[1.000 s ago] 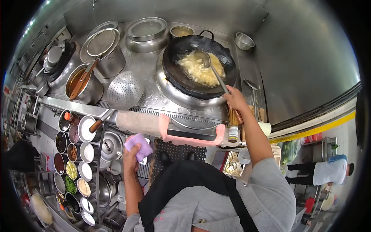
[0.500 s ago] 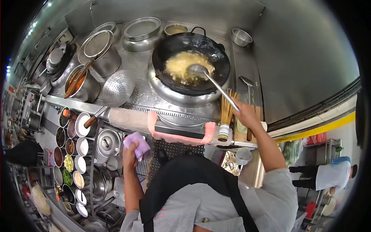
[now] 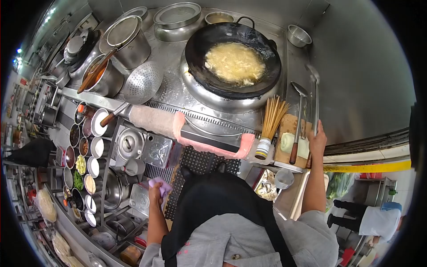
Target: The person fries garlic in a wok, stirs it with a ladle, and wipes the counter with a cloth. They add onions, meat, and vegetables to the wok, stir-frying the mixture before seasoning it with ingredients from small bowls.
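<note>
My right hand (image 3: pixel 317 141) is closed around the handle of a long metal ladle (image 3: pixel 316 100), whose bowl rests or hovers at the far right of the stove. Beside it lies a wooden-handled spatula (image 3: pixel 296 129) over a board (image 3: pixel 287 123) with a folded pale green cloth (image 3: pixel 287 141). A crumpled purple cloth (image 3: pixel 162 186) is gripped in my left hand (image 3: pixel 154 196), low beside my body. On the burner sits a black wok (image 3: pixel 198 49) with pale yellow pieces frothing in oil (image 3: pixel 235 62).
A bamboo brush (image 3: pixel 272 118) stands at the stove's front edge. A perforated skimmer (image 3: pixel 143 82) lies left of the wok, near pots (image 3: pixel 109 80). Bowls of ingredients (image 3: pixel 80 164) line the left rack. Another person (image 3: pixel 380 220) is at the far right.
My right hand has lifted the ladle out of the wok and moved right. My left hand with the purple cloth has dropped lower. The view has shifted slightly.
</note>
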Demonstrator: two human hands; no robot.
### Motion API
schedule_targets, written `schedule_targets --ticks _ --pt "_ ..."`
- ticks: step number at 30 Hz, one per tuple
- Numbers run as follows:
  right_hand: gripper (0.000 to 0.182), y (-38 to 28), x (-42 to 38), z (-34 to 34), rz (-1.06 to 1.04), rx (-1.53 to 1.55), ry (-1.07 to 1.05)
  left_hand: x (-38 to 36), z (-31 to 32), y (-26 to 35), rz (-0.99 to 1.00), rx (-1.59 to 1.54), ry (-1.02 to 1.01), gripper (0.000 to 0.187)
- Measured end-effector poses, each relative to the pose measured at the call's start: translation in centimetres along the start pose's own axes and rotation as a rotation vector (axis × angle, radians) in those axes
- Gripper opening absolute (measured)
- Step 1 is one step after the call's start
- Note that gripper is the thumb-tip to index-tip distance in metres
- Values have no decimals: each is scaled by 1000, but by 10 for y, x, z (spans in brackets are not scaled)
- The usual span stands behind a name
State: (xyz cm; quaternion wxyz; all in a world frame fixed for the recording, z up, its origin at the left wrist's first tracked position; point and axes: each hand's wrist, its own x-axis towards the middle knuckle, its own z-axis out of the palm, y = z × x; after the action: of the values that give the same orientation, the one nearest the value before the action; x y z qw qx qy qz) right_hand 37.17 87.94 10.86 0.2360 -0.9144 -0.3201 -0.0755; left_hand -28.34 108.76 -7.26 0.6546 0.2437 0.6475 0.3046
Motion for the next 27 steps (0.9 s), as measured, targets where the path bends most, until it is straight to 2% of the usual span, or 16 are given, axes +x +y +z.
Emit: schedule_targets --ticks 3,6,11,12,15,18,19,20,22,24,25,26,27 --pt "56 10 -23 -2 82 -115 -68 -7 -37 -30 -232 160 44 15" --pt "57 3 -40 -4 114 -164 -105 39 -94 -104 -208 59 13 23" --pt "57 -6 -43 -4 86 -340 -196 12 -103 -84 -168 288 -33 34" --pt "52 -10 -42 -2 -1 -406 -95 13 -110 -83 -138 285 -53 36" --pt "48 -50 -27 0 4 -151 -24 1 -127 -80 -103 232 -35 35" --pt "33 -127 -28 15 -147 173 -80 -15 -145 -68 -70 199 -21 35" --pt "30 -152 -28 23 -197 285 -99 -24 -150 -65 -102 254 49 35" --pt "22 -169 -29 48 -143 540 -168 -23 -159 -71 -107 241 80 36" --pt "21 -250 -48 50 -94 807 -366 -24 -170 -78 -125 163 99 38" --pt "25 -316 -62 63 -210 910 -440 -19 -180 -80 -161 92 58 41" --pt "26 -347 -66 72 -156 983 -556 -16 -189 -90 -184 58 37 42" --pt "27 -377 -68 82 -103 1059 -670 22 -219 -127 -137 288 47 43" --pt "27 -410 -69 86 -107 1099 -739 26 -219 -126 -120 208 54 43"
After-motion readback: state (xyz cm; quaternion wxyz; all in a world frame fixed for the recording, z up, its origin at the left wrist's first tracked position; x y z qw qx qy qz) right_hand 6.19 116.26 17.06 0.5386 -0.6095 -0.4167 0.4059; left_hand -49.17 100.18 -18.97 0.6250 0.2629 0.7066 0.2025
